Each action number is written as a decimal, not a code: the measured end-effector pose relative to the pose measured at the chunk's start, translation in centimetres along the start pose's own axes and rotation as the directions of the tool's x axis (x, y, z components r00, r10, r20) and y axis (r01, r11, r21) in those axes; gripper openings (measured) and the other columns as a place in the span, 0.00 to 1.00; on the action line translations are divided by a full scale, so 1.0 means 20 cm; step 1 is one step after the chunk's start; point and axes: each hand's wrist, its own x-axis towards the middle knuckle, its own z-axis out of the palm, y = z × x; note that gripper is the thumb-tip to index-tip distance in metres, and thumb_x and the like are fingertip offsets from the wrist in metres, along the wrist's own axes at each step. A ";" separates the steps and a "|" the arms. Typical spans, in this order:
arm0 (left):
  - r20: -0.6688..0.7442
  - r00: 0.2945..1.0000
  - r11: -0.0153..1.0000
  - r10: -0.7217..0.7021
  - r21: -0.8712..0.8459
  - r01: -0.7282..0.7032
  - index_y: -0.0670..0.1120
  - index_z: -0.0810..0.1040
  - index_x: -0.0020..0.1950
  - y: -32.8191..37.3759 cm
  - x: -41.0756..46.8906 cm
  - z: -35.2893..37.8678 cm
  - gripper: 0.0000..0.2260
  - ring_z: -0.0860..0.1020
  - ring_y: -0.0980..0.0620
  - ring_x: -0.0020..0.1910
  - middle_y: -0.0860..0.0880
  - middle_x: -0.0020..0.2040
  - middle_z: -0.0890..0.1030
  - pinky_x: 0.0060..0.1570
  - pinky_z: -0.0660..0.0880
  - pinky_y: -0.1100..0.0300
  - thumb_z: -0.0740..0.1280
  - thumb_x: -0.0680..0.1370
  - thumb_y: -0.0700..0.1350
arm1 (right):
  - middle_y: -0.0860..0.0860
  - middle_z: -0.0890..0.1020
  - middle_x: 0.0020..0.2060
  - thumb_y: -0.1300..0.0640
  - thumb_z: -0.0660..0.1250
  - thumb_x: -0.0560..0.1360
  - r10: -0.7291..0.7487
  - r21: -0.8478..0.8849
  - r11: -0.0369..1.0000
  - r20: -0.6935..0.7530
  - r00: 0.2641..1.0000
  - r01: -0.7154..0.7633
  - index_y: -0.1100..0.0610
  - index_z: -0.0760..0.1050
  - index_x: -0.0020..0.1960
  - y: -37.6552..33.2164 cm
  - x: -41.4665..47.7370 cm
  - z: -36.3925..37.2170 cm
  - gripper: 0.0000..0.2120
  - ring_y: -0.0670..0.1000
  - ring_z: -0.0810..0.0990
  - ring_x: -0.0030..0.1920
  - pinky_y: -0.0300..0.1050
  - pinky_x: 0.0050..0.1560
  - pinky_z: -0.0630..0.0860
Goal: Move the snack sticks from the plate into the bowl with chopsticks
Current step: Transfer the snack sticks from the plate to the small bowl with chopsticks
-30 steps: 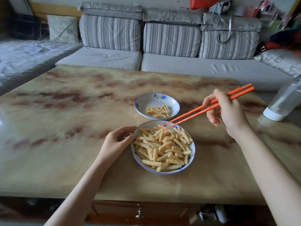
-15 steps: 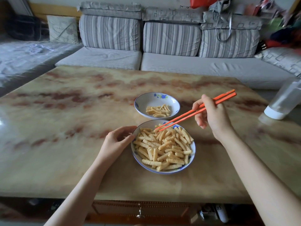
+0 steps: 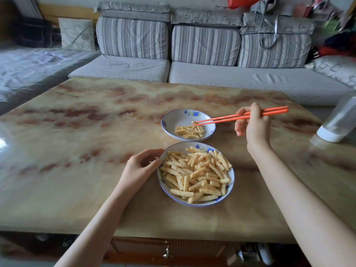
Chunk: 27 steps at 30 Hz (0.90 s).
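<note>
Just above the bowl (image 3: 169, 120), one snack stick (image 3: 193, 122) between chopsticks (image 3: 227, 118).

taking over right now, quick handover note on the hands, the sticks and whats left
Right hand holds the chopsticks, tips over the bowl, pinching one snack stick, not yet dropped.
Left hand holds the plate by its left rim.
Done: a small pile lies in the bowl.
Left: release this stick, then move the large heap on the plate.
</note>
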 end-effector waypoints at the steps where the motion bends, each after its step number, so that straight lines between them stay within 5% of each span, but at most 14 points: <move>1: 0.000 1.000 1.000 -0.001 -0.004 0.001 0.53 0.83 0.54 0.00 0.00 0.00 0.14 0.82 0.55 0.50 0.57 0.48 0.85 0.53 0.77 0.63 0.67 0.70 0.49 | 0.50 0.71 0.16 0.55 0.51 0.82 0.006 -0.016 1.000 0.001 1.000 -0.006 0.59 0.72 0.34 0.02 0.01 0.02 0.21 0.49 0.66 0.16 0.35 0.20 0.62; 14: 0.008 1.000 1.000 -0.002 -0.013 0.002 0.52 0.83 0.54 -0.02 0.01 0.00 0.19 0.82 0.54 0.51 0.56 0.49 0.85 0.55 0.77 0.60 0.66 0.66 0.56 | 0.51 0.72 0.16 0.55 0.51 0.82 -0.024 0.009 1.000 0.002 1.000 0.024 0.59 0.72 0.35 0.00 -0.03 -0.10 0.20 0.49 0.67 0.16 0.35 0.20 0.61; 21: -0.002 1.000 1.000 -0.001 -0.016 0.001 0.52 0.83 0.54 -0.02 0.01 0.00 0.14 0.82 0.54 0.51 0.56 0.48 0.85 0.54 0.77 0.63 0.67 0.70 0.48 | 0.54 0.69 0.16 0.55 0.51 0.82 0.011 -0.048 0.999 0.221 0.975 -0.001 0.61 0.72 0.36 -0.10 -0.11 -0.23 0.21 0.51 0.64 0.16 0.35 0.20 0.60; 27: 0.004 1.000 1.000 0.008 -0.013 -0.008 0.53 0.83 0.54 -0.01 0.01 0.00 0.18 0.82 0.56 0.51 0.57 0.49 0.85 0.52 0.77 0.66 0.67 0.67 0.55 | 0.54 0.68 0.15 0.55 0.50 0.83 -0.003 -0.150 0.987 0.345 0.939 0.059 0.62 0.73 0.36 -0.16 -0.16 -0.26 0.22 0.51 0.62 0.16 0.35 0.19 0.59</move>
